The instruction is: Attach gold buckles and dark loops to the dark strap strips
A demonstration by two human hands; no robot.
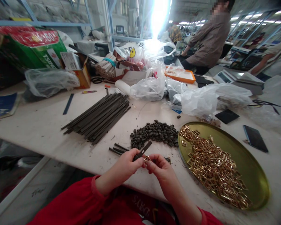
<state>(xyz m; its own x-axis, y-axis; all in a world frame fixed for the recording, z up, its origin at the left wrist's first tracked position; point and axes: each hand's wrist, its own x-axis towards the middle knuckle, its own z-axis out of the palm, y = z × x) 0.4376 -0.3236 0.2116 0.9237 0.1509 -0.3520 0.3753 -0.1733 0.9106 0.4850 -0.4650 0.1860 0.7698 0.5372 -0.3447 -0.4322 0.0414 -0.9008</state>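
My left hand (131, 162) pinches a dark strap (145, 149) that has a small slot near its end. Close beside it, my right hand (159, 165) grips a small gold buckle (147, 159) between thumb and fingers, right at the left fingertips. Whether the strap passes through the buckle I cannot tell. A few dark straps (117, 149) lie on the table behind my left hand. Beyond both hands is a heap of small dark loops (154, 132). To the right, a gold-coloured round tray (253, 168) carries a pile of gold buckles (215, 162).
A stack of long dark strips (98, 115) lies at left. Clear plastic bags (199, 98) crowd the back. A phone (255, 137) and a black square (227, 116) lie right of the tray. An orange box (179, 75) stands behind; a person (206, 40) sits beyond.
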